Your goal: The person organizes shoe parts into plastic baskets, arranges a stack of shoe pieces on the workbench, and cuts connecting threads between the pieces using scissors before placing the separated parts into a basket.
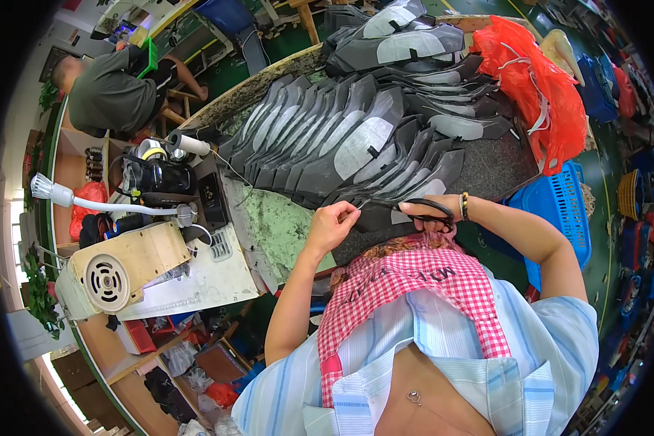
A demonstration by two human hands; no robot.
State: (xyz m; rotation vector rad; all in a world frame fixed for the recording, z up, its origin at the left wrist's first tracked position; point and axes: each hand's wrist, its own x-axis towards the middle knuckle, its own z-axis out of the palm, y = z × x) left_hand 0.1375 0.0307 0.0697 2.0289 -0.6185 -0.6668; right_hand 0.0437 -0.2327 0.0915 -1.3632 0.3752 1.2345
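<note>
Black-handled scissors (449,210) are gripped in my right hand (430,211), their blades pointing left toward my other hand. My left hand (332,226) is closed in a pinch by the near edge of the stacked pieces; what its fingertips hold is too small to make out. In front of both hands, overlapping dark grey fabric pieces with light grey patches (370,142) lie in rows, several bearing a small black tab. One dark piece (379,218) lies between my hands, partly hidden by them.
A red plastic bag (534,91) sits at the table's far right, above a blue basket (556,211). To the left stand a sewing machine (163,174), a thread cone (191,143) and a white gooseneck lamp (109,205). Another person (112,94) sits at upper left.
</note>
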